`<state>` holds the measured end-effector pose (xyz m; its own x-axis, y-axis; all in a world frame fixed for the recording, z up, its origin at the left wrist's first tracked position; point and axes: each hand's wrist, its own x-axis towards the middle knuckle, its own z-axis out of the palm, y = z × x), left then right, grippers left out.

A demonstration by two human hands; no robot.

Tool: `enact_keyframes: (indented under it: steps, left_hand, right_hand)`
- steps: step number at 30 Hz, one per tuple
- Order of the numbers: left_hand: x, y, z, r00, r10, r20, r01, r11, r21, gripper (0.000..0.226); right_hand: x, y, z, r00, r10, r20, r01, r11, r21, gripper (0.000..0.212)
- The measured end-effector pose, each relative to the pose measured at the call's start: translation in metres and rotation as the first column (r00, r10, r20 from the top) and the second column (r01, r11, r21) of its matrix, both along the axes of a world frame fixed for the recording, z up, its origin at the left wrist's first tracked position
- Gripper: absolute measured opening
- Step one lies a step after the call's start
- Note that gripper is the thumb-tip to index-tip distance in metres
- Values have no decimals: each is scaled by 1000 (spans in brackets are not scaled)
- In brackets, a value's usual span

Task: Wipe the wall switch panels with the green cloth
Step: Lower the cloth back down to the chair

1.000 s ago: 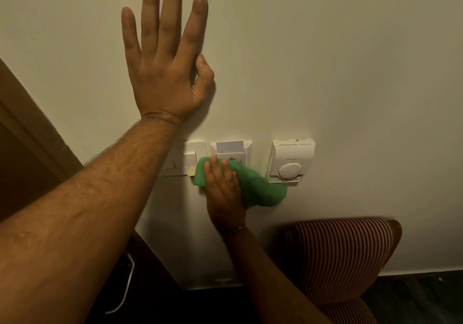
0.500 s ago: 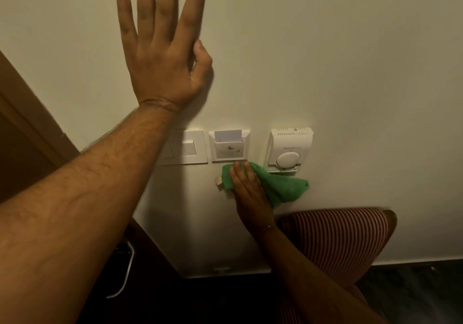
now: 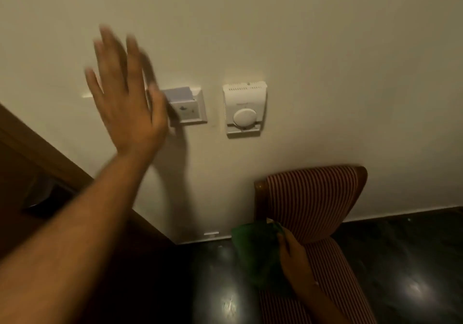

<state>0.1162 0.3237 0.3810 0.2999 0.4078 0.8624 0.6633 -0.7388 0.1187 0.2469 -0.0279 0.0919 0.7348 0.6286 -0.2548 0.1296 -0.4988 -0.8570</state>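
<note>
Right hand point(image 3: 292, 253) grips crumpled green cloth point(image 3: 255, 253) well below white dial thermostat point(image 3: 245, 109); left hand point(image 3: 125, 101) splayed, empty. Raise cloth flat onto panels.

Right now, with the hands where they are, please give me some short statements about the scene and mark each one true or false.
1. The right hand holds the green cloth low, near the floor. True.
2. The green cloth is pressed on the thermostat. False: it is well below the thermostat, beside the striped chair.
3. The left hand is open with its fingers spread. True.
4. The left hand covers the thermostat. False: it is in front of the panels left of it, partly hiding the key card panel.
5. A card sits in the key card panel. True.
</note>
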Motion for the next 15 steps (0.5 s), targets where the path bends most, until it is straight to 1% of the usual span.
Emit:
enact_keyframes:
  steps: [1,3,6,8,10,11,13,15]
  left_hand:
    - [-6,-24,-35,999,16,-34,-19,996,-91,70]
    - [-16,-80,-113,986,-6,-167,-40,961,-275,72]
    - [-40,-160,-212,924,-144,-355,-54,869,-492,73]
    - [-54,-200,-257,847,-235,-477,-99,812,-575,72]
    - [-66,-227,-285,757,-306,-577,-159,771,-617,70]
    - [-70,-237,-297,714,-331,-617,-184,762,-621,69]
    - [-78,-251,-311,642,-372,-671,-230,741,-631,69]
    - [-83,-255,-313,609,-385,-693,-258,730,-633,70]
  right_hand:
    - [5,-12,-10,1000,27,-7,-28,998,-49,34]
    - [21,-36,-33,998,59,-31,-63,989,-133,37]
    - [43,-53,-54,989,108,-101,-131,956,-262,41]
    - [55,-61,-68,981,149,-125,-185,917,-354,45]
    - [63,-67,-88,981,181,-72,-195,891,-410,47]
    - [64,-70,-98,972,222,-75,-232,860,-455,46]
    - [58,-79,-118,943,305,-137,-330,786,-523,42]
    - [47,-85,-125,925,314,-213,-379,758,-530,41]
